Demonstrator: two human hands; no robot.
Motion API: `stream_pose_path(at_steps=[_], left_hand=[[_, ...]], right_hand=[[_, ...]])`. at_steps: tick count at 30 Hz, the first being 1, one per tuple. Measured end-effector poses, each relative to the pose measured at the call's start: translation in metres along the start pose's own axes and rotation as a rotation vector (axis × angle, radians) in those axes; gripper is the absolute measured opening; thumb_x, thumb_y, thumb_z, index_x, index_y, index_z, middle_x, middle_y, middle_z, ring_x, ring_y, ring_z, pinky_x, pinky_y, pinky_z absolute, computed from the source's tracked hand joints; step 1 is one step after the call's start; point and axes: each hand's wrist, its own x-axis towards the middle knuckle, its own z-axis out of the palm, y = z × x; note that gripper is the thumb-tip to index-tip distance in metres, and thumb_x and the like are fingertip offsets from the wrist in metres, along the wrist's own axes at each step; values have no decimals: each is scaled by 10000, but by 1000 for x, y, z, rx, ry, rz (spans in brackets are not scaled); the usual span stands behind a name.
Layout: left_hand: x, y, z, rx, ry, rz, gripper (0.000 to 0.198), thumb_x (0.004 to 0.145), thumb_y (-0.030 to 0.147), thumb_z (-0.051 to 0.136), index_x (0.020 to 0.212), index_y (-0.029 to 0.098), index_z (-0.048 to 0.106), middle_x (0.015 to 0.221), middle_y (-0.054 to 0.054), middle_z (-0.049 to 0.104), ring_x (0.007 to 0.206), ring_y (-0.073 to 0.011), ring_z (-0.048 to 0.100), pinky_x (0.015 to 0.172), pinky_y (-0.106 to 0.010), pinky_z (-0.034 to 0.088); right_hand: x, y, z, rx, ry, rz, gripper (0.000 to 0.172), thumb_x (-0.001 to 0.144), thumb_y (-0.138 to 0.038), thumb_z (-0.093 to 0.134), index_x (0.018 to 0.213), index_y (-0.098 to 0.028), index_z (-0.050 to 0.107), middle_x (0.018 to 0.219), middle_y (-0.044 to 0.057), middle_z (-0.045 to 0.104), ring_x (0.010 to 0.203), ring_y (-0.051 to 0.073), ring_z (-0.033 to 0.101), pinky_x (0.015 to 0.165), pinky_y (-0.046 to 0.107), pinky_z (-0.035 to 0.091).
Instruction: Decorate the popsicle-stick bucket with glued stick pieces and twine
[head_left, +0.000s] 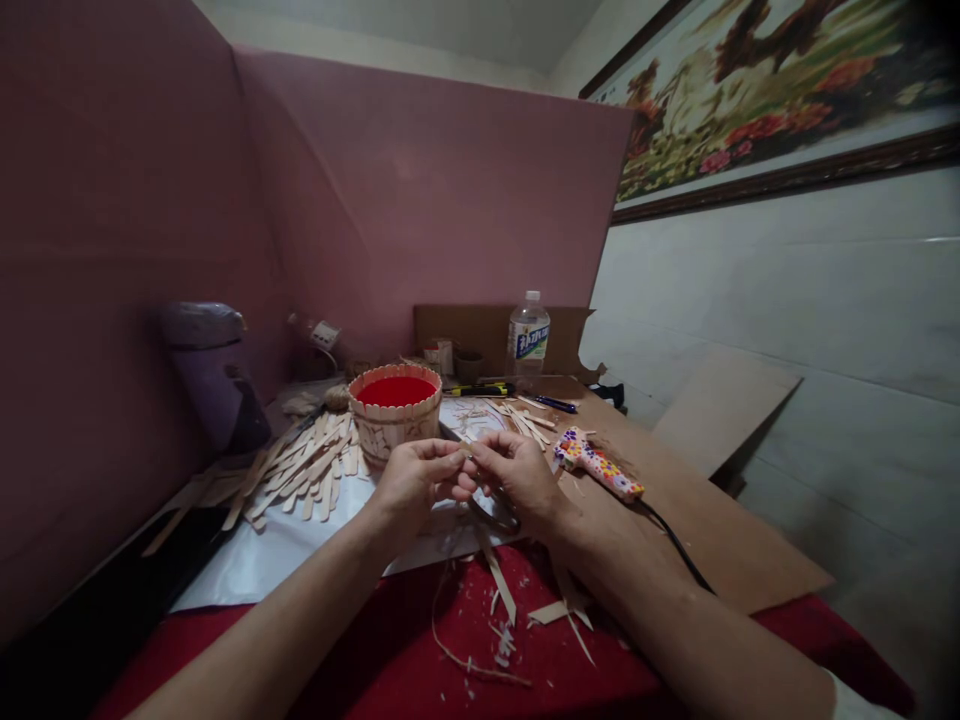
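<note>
Head view: stick-walled tub (pixel 391 432), red inside, stands beyond left hand (pixel 417 474).

Looks like a home room with a craft corner: framed painting (pixel 787 95) on a pale tiled wall (pixel 825 290), pink partition (pixel 450 190) around the work spot. Red cloth (pixel 375 650) underneath, cardboard sheet (pixel 727 550) on it, plus wooden sticks (pixel 300 470), flowery glue gun (pixel 604 470), cutter (pixel 480 390), drink bottle (pixel 529 345).

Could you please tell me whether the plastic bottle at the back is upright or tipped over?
Upright: the plastic bottle stands with its cap at the top.
</note>
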Motion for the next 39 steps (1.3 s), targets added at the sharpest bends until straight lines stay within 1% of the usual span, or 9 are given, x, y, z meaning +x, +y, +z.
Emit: stream_pose_path(at_steps=[5, 8, 16, 20, 22, 27, 32, 36, 39], left_hand=[[-1, 3, -2, -37, -21, -41, 68, 740, 17, 574, 739, 37, 639, 662, -78, 646, 473, -78, 579, 456, -160, 479], [-2, 4, -3, -54, -15, -50, 70, 738, 20, 572, 746, 40, 638, 672, -85, 652, 490, -86, 587, 476, -171, 489], [2, 3, -3, -39, 16, -22, 62, 743, 40, 587, 702, 50, 632, 618, -79, 647, 451, -85, 571, 427, -168, 469], [2, 4, -3, -40, 73, -26, 49, 735, 35, 603, 693, 52, 622, 617, -85, 648, 442, -86, 571, 428, -172, 480], [1, 5, -2, -39, 78, -24, 56, 744, 35, 595, 698, 50, 621, 618, -86, 648, 445, -86, 572, 431, -172, 484], [0, 6, 0, -34, 75, -1, 89, 764, 25, 559, 699, 46, 617, 595, -76, 635, 439, -87, 570, 425, -173, 480], [0, 5, -1, -4, 74, 7, 93, 760, 37, 561, 687, 46, 618, 601, -81, 636, 443, -94, 573, 417, -177, 475], [-1, 5, -1, -15, 47, -2, 57, 731, 45, 581, 693, 51, 624, 620, -86, 640, 460, -95, 575, 448, -186, 492], [-2, 7, 1, -34, 36, -10, 78, 732, 65, 559, 695, 46, 625, 636, -90, 635, 470, -94, 571, 452, -185, 490]], right_hand=[[3, 4, -3, 36, -17, 42, 318, 603, -411, 755, 643, -153, 575, 556, -10, 610, 430, 77, 493, 405, 194, 380], [4, 5, -3, 37, -16, 54, 313, 595, -403, 762, 637, -152, 581, 538, -16, 601, 418, 73, 485, 398, 189, 373], [1, 3, -2, 43, -31, 68, 302, 598, -394, 759, 638, -137, 605, 552, -1, 612, 432, 69, 478, 413, 189, 378], [1, 2, -1, 45, -7, 59, 328, 654, -452, 696, 665, -136, 608, 597, 13, 618, 439, 67, 465, 409, 194, 389], [0, 1, -1, 36, 0, 55, 327, 671, -458, 677, 676, -140, 602, 596, 7, 611, 436, 67, 463, 408, 196, 392], [-1, -3, 1, -17, -16, 39, 284, 628, -388, 723, 647, -138, 588, 540, -22, 593, 391, 59, 448, 386, 189, 353], [0, -1, 2, -48, 8, 15, 245, 621, -345, 719, 623, -141, 584, 547, -21, 614, 390, 58, 447, 398, 194, 339], [1, 0, 2, -51, 19, 11, 215, 627, -326, 696, 609, -148, 577, 519, -32, 584, 403, 62, 444, 410, 197, 340], [1, -1, 2, -53, 19, 13, 201, 633, -315, 681, 602, -150, 571, 481, -49, 538, 396, 60, 423, 404, 195, 329]])
